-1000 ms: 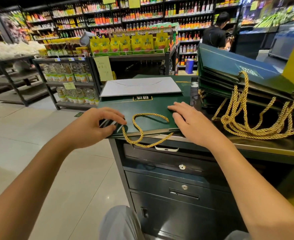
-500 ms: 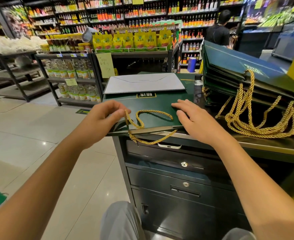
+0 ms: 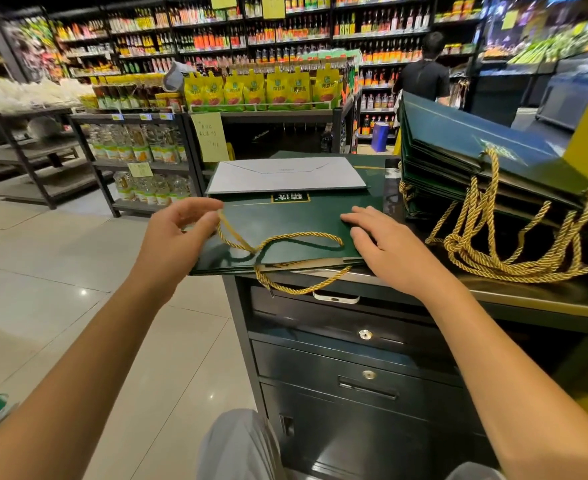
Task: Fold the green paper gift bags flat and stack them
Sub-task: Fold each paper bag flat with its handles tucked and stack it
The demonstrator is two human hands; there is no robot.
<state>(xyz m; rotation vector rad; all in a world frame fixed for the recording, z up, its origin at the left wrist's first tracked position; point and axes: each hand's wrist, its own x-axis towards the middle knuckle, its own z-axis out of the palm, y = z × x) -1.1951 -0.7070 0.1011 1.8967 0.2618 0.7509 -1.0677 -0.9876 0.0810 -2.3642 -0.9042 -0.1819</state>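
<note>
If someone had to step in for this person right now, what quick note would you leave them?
Left hand: pinches the gold cord of the bag, at its left end.
Right hand: flat on the bag's right side, fingers straight.
Bag: lies folded on the counter, in front of the person.
Stack: flat bags piled on the counter to the right, cords hanging out.
Done: this bag looks flat.
Left: probably tuck the cord, then put the bag on the stack.
</note>
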